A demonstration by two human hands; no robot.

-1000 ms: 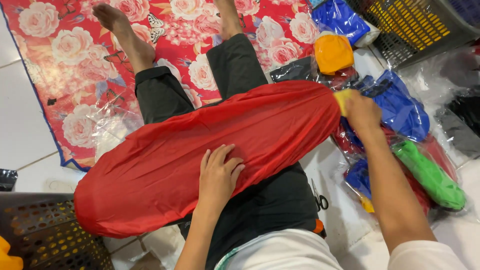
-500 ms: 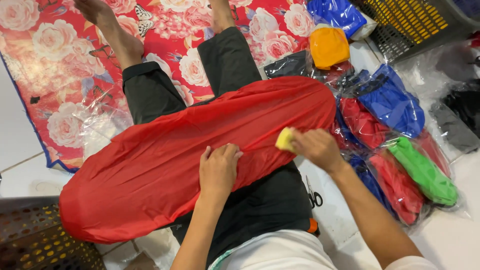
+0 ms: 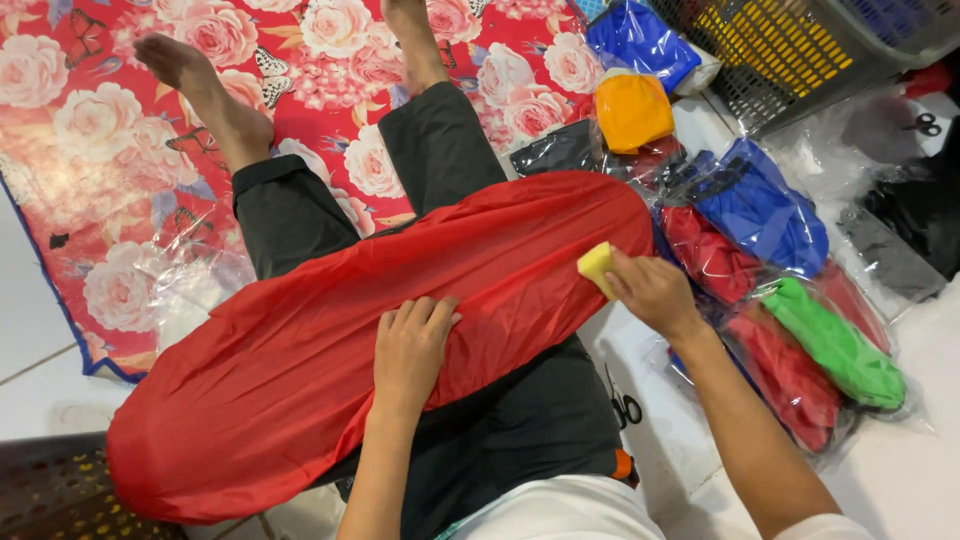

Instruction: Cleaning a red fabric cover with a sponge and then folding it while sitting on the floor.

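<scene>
Across lap, red fabric cover (image 3: 330, 340) diagonal

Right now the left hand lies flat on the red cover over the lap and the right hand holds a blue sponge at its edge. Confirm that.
Not quite: the sponge is yellow, not blue. The head view shows the right hand holding it at the edge of the red cover, while the left hand lies flat on that cover over the lap.
</scene>
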